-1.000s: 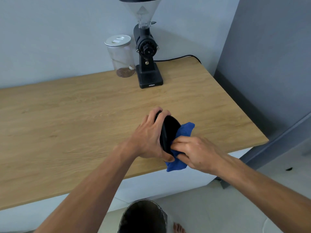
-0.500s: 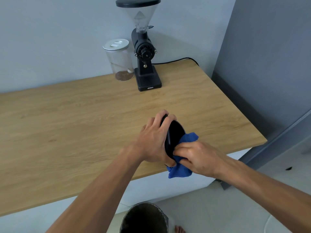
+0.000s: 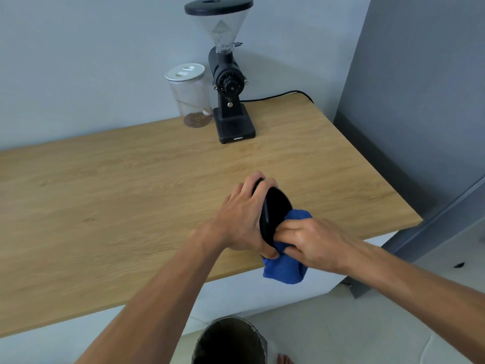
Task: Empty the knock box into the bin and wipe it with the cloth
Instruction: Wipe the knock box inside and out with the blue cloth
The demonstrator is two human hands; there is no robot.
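Observation:
My left hand [image 3: 242, 219] grips the round black knock box [image 3: 275, 208], tipped on its side with its opening facing right, above the front edge of the wooden counter [image 3: 118, 206]. My right hand [image 3: 312, 243] holds a blue cloth [image 3: 284, 269] and presses it into the box's opening; the cloth's loose end hangs below the counter edge. The inside of the box is hidden. The dark round bin [image 3: 229, 340] stands on the floor below, open at the top.
A black coffee grinder [image 3: 229, 82] with a clear hopper stands at the back of the counter, its cable running right. A clear jar [image 3: 190, 95] with a white lid sits beside it. A grey wall panel [image 3: 420, 101] bounds the right side.
My right hand has pushed the cloth further into the knock box. Both hands have shifted only slightly; the view has tilted up a little.

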